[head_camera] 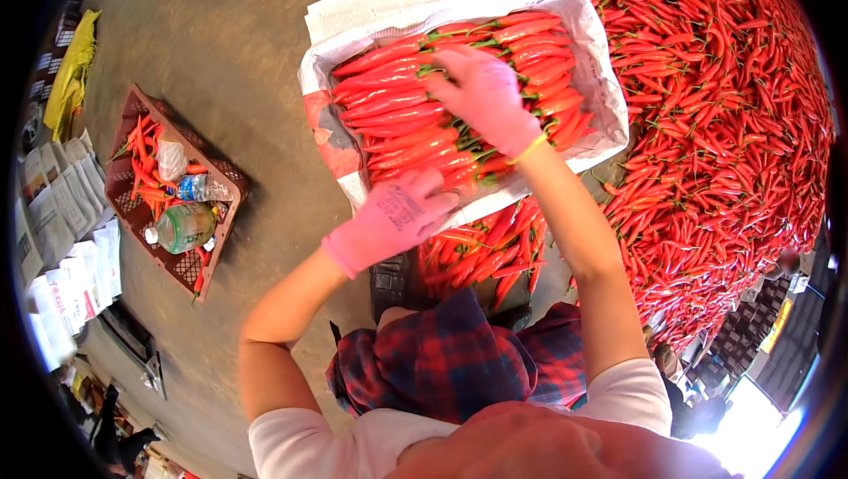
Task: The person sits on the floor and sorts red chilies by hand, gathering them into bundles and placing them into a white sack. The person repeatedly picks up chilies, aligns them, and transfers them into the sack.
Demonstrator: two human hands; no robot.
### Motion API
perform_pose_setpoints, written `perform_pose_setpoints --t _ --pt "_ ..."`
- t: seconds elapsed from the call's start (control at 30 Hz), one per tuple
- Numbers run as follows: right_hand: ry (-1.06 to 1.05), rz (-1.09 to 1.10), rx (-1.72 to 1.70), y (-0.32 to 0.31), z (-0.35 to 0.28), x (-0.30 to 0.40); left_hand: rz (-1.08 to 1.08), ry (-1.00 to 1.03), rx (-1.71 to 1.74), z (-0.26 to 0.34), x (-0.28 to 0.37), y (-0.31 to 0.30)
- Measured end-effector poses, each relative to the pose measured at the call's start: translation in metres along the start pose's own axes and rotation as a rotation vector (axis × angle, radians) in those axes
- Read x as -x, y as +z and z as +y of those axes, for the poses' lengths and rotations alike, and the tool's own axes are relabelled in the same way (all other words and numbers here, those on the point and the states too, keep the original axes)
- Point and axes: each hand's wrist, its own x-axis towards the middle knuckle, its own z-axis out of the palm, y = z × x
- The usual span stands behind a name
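A box lined with newspaper (599, 91) lies before me, holding red chili peppers (391, 98) in two side-by-side rows, their green stems meeting along the middle. My right hand (487, 91), in a pink glove with a yellow cuff edge, reaches over the stems, slightly blurred. Its fingertips are at the stem ends of the left row; whether they pinch one is hard to see. At the near left corner my left hand (397, 214), also in a pink glove, rests against the nearest peppers. Its curled fingers hide what they may hold.
A large heap of loose chilies (715, 115) spreads along the right. More chilies (490, 254) lie between the box and my legs. On the left stands a brown plastic crate (222, 240) with chilies, a green-tinted bottle (185, 227) and a clear bottle (205, 188). Newspapers (59, 194) lie beyond.
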Motion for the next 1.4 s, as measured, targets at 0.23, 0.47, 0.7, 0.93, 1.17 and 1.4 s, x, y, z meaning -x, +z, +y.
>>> perform_pose_setpoints --t 0.23,0.47,0.7,0.93,1.17,1.4 --pt "-0.177 -0.111 0.058 0.013 0.010 -0.034 0.114 -0.053 0.068 0.021 0.012 0.000" --pt "-0.250 -0.005 0.040 -0.040 0.006 0.058 0.326 -0.257 0.184 0.021 0.091 -0.022" --pt "-0.397 0.032 0.168 -0.006 -0.009 0.065 0.307 -0.249 0.124 0.023 0.076 -0.026" --pt "-0.337 -0.176 0.230 -0.017 -0.006 0.125 0.274 -0.151 -0.329 -0.018 0.033 -0.068" --pt "-0.359 -0.214 0.198 -0.003 -0.016 0.112 -0.190 -0.116 -0.645 -0.082 -0.020 -0.058" --pt "-0.104 -0.128 0.011 -0.020 -0.014 0.056 -0.139 -0.072 -0.612 -0.092 -0.020 -0.056"
